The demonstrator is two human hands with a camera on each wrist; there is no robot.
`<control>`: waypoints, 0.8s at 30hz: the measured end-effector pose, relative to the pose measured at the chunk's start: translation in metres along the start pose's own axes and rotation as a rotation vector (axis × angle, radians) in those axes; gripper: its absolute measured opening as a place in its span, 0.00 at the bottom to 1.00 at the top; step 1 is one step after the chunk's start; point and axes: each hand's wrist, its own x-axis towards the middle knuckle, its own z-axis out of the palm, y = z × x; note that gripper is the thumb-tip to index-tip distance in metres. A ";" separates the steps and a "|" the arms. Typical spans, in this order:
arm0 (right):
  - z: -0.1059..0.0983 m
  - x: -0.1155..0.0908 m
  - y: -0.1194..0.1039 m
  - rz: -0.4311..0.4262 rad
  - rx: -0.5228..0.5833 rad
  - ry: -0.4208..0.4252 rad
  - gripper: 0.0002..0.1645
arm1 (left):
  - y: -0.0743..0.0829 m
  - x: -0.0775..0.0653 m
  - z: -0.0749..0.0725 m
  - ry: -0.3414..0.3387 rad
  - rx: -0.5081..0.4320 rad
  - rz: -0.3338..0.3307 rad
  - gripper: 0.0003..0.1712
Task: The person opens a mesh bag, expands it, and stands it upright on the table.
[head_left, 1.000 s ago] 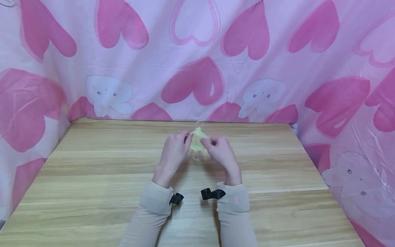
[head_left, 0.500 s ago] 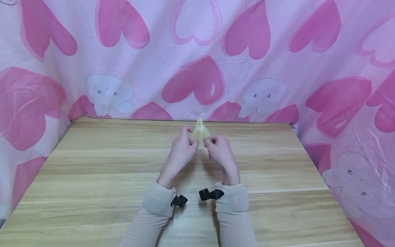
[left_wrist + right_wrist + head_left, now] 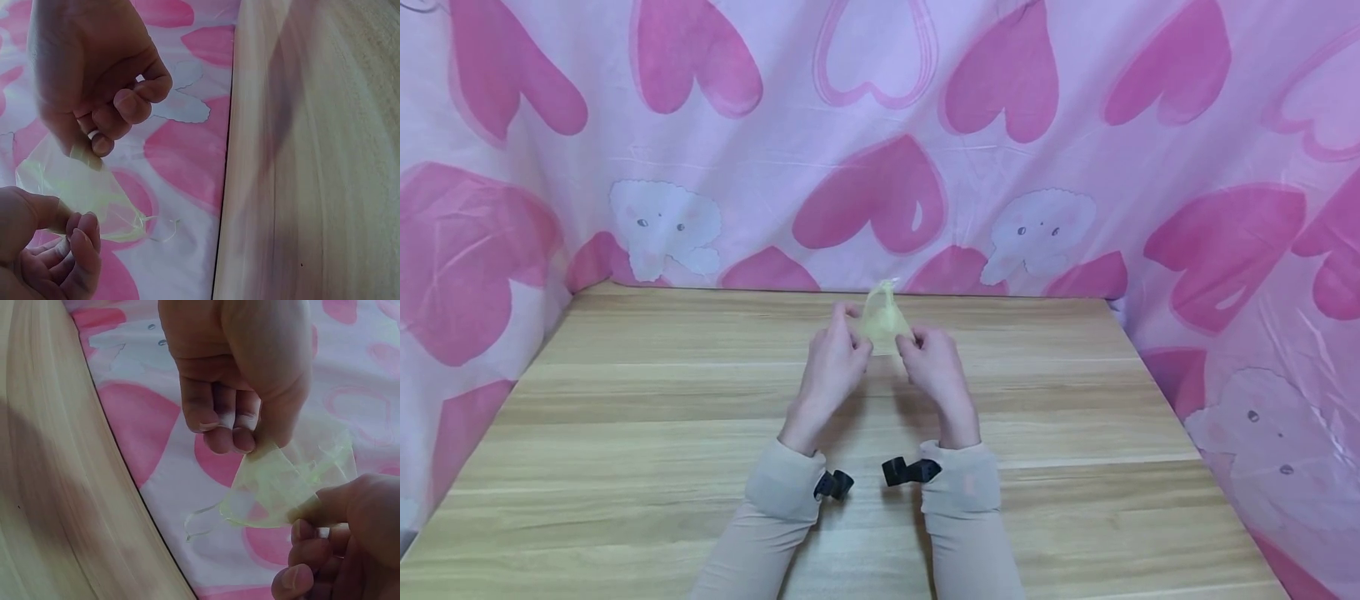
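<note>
A sheer pale-yellow drawstring pouch [image 3: 882,315] is held up between both hands over the far part of the table. My left hand [image 3: 831,362] pinches its left side between thumb and fingers. On the opposite side, the right hand [image 3: 936,365] grips the pouch with thumb and curled index finger. Seen from the right wrist, the see-through fabric [image 3: 275,487] is stretched between the fingertips, with gathered folds. A thin cord loop [image 3: 165,232] hangs from its lower end in the left wrist view. The fingers cover the pouch's side edges.
The wood-grain table [image 3: 625,433] reaches back to a pink curtain [image 3: 865,108] printed with hearts and white animals, which also runs along both sides. Each sleeved wrist carries a small black camera [image 3: 910,472].
My left hand has moved its grip toward the near part of the pouch. The pouch stands taller and wider between the hands; the near cord loop is out of sight in the head view.
</note>
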 end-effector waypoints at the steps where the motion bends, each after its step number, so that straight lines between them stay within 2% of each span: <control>1: 0.000 0.000 0.000 -0.003 0.000 -0.002 0.13 | 0.000 0.000 0.000 -0.003 0.005 0.000 0.24; 4: -0.003 0.000 0.001 -0.002 -0.003 -0.039 0.12 | 0.000 0.000 0.000 -0.014 0.017 -0.002 0.23; 8: -0.004 -0.001 0.002 0.036 -0.008 -0.128 0.17 | 0.001 0.000 0.002 -0.026 0.022 -0.005 0.20; 10: -0.004 -0.001 0.001 0.060 0.011 -0.144 0.18 | 0.001 0.001 0.002 -0.025 0.022 -0.005 0.18; 17: -0.004 0.001 0.002 0.080 0.139 -0.043 0.18 | 0.004 0.000 0.005 -0.011 0.005 -0.021 0.18; 24: -0.006 0.002 0.001 0.069 0.170 0.008 0.18 | 0.005 -0.001 0.007 -0.010 0.091 0.026 0.16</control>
